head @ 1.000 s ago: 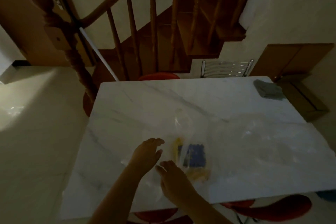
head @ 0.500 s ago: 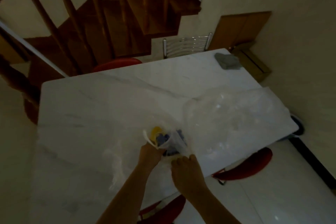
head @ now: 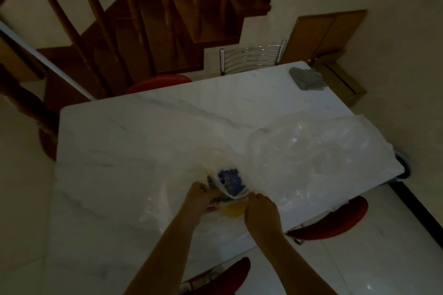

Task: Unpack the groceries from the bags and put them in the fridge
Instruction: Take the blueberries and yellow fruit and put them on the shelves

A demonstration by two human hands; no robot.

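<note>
We observe both hands working at the near edge of a white marble-patterned table (head: 134, 141). The left hand (head: 200, 196) is closed, fingers pinching the rim of a small clear plastic bag (head: 230, 182). The right hand (head: 261, 211) is closed on the opposite side of the same bag's mouth. The bag rests on the table between the two hands; inside it we note a blue-printed package (head: 229, 179) and, below it, something yellow (head: 233, 209) that we cannot identify in the dim light. A second, larger clear plastic bag (head: 318, 151) lies crumpled and flat on the table just to the right, touching the small one. A grey folded cloth (head: 306, 78) sits at the far right corner, well apart from the bags. Red chair seats (head: 335, 220) show below the near edge, a chrome chair back (head: 251, 56) stands at the far side, and a wooden staircase (head: 153, 24) rises behind.
</note>
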